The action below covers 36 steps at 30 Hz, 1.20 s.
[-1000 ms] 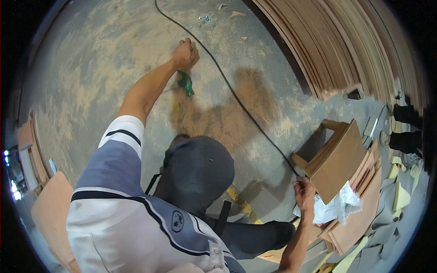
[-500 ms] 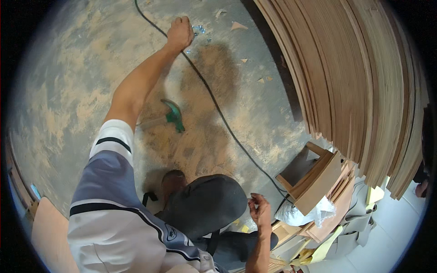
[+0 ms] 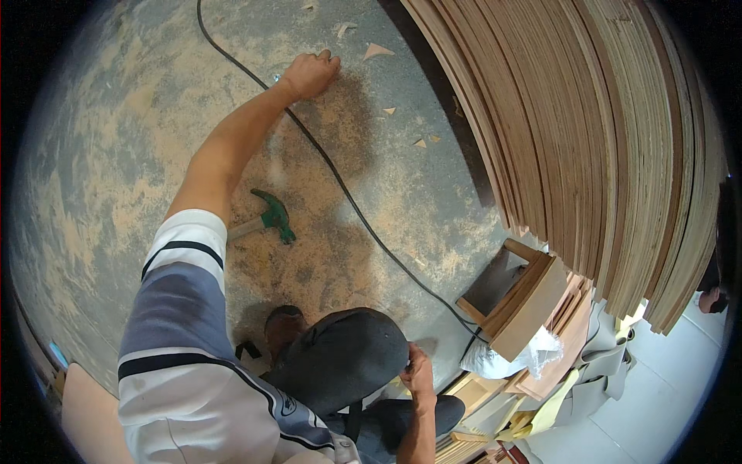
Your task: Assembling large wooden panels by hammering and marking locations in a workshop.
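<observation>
My left hand [image 3: 311, 75] reaches far out over the dusty floor, its fingers curled closed. What it holds, if anything, is hidden. Small shiny bluish bits [image 3: 276, 77] show beside the wrist. Below my left forearm a claw hammer [image 3: 274, 218] with a green head lies on the floor, and my sleeve hides part of its light handle. My right hand [image 3: 418, 371] rests beside my bent knee [image 3: 352, 348] with the fingers drawn together; I cannot make out anything in them.
A black cable [image 3: 340, 182] crosses the floor under my left forearm. Tall stacked wooden boards [image 3: 556, 131] stand at the right. Below them are an open wooden box [image 3: 529, 309], a clear plastic bag [image 3: 495, 361] and wood offcuts. Small wood chips [image 3: 378, 51] lie scattered ahead.
My left hand has moved right relative to the floor, past the shiny bits. My right hand has come in against my knee. The whole view has shifted slightly.
</observation>
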Motion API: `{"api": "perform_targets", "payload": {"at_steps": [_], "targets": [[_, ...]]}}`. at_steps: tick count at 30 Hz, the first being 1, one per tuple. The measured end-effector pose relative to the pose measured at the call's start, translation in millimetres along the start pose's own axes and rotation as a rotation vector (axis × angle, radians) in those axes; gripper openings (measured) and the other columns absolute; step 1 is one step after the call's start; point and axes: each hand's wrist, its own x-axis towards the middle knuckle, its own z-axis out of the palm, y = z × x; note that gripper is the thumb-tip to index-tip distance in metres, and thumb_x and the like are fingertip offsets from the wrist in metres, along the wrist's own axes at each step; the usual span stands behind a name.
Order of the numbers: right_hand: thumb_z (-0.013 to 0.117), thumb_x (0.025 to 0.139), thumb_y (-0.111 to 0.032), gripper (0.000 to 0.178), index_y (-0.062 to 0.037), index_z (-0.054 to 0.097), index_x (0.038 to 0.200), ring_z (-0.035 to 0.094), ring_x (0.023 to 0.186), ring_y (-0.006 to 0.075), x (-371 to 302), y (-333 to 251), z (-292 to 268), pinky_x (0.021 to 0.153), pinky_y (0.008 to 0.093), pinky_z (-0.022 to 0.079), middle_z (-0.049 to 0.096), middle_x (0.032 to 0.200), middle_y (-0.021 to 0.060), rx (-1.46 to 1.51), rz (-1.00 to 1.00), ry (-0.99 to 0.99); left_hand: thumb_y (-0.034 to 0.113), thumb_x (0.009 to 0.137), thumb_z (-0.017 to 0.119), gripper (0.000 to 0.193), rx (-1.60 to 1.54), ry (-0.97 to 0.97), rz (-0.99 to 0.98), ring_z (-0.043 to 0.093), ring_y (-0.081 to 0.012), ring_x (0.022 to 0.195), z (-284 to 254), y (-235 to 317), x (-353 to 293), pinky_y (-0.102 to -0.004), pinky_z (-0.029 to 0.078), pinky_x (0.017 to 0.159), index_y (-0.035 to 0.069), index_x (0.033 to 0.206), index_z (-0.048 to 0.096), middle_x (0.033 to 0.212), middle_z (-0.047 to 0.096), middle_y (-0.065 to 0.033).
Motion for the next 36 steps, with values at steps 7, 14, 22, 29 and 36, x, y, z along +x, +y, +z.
{"api": "perform_targets", "payload": {"at_steps": [7, 14, 22, 29, 36], "targets": [[0.067, 0.08, -0.011, 0.027, -0.002, 0.062, 0.105, 0.064, 0.084, 0.0365, 62, -25, -22, 0.072, 0.0413, 0.05, 0.065, 0.093, 0.0204, -0.025, -0.138, 0.079, 0.024, 0.094, 0.046, 0.022, -0.21, 0.168, -0.251, 0.06, -0.0291, 0.058, -1, -28, -9, -0.0442, 0.05, 0.058, 0.005, 0.086, 0.053, 0.077, 0.06, -0.0122], [0.066, 0.078, -0.011, 0.028, -0.0028, 0.062, 0.104, 0.061, 0.089, 0.0392, 171, -154, -102, 0.076, 0.0431, 0.049, 0.064, 0.093, 0.0219, -0.212, -0.398, 0.01, 0.03, 0.095, 0.046, 0.026, -2.565, -0.06, -0.505, 0.044, -0.0118, 0.051, -127, -22, -84, -0.022, 0.038, 0.037, 0.01, 0.08, 0.051, 0.073, 0.053, -0.0034], [0.058, 0.081, -0.016, 0.02, -0.006, 0.063, 0.097, 0.06, 0.09, 0.0374, 344, -295, -42, 0.079, 0.0465, 0.047, 0.063, 0.094, 0.0212, 0.031, -0.788, 0.24, 0.029, 0.096, 0.051, 0.025, -2.268, 0.068, -1.053, 0.041, -0.0069, 0.049, -155, -24, -172, -0.0175, 0.029, 0.033, 0.009, 0.082, 0.049, 0.067, 0.05, -0.0004], [0.058, 0.083, -0.015, 0.022, -0.0069, 0.06, 0.103, 0.058, 0.096, 0.0381, 408, -340, 3, 0.081, 0.0474, 0.046, 0.06, 0.101, 0.0212, -0.245, -0.762, 0.256, 0.032, 0.095, 0.053, 0.027, -1.531, 0.16, -1.008, 0.043, -0.0083, 0.054, -170, 7, -178, -0.024, 0.038, 0.047, 0.007, 0.085, 0.051, 0.066, 0.049, 0.0014], [0.057, 0.085, -0.015, 0.018, -0.0042, 0.058, 0.1, 0.058, 0.091, 0.0405, 428, -349, 4, 0.077, 0.0492, 0.047, 0.06, 0.093, 0.0221, -0.062, -0.823, 0.434, 0.03, 0.093, 0.054, 0.031, -0.695, 0.129, -0.827, 0.064, -0.0333, 0.074, -93, -6, -115, -0.0435, 0.048, 0.066, 0.0, 0.096, 0.049, 0.08, 0.064, -0.0171]]}}
